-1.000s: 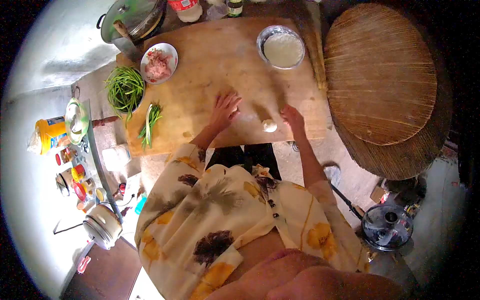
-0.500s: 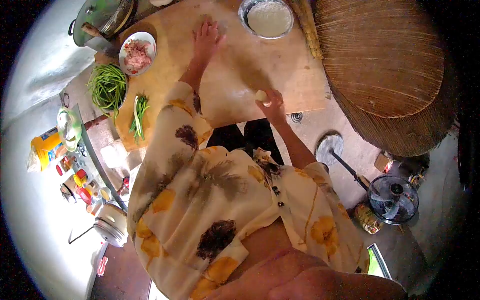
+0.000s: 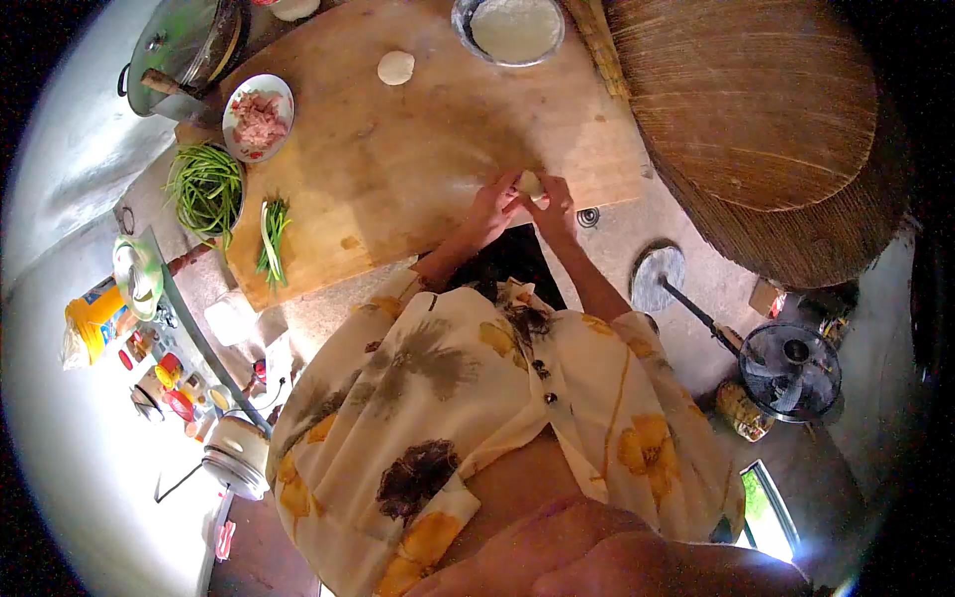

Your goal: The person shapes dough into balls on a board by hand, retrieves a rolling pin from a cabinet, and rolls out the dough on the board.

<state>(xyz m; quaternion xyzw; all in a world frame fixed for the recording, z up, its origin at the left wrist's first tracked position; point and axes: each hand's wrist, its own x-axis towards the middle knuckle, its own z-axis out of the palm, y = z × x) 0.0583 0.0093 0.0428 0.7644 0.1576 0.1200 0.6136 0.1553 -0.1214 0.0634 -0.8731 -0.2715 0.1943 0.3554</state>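
Note:
My left hand (image 3: 489, 209) and my right hand (image 3: 555, 209) meet over the near edge of a wooden board (image 3: 328, 179). Between their fingers is a small pale piece of dough (image 3: 529, 185), with the fingers of both closed around it. A flat round of dough (image 3: 396, 68) lies by itself towards the far side of the board. At the far right edge stands a metal bowl of white flour (image 3: 513, 30). The undersides of the fingers are hidden.
On the left are a plate of chopped raw meat (image 3: 259, 119), a bowl of green beans (image 3: 206, 189), some spring onions (image 3: 273, 239) and a lidded pan (image 3: 179, 50). A large woven tray (image 3: 746, 99) stands right; a fan (image 3: 791, 368) is on the floor.
My left hand has come back from the far side of the board to join my right hand at the dough piece. The flat dough round it covered now shows.

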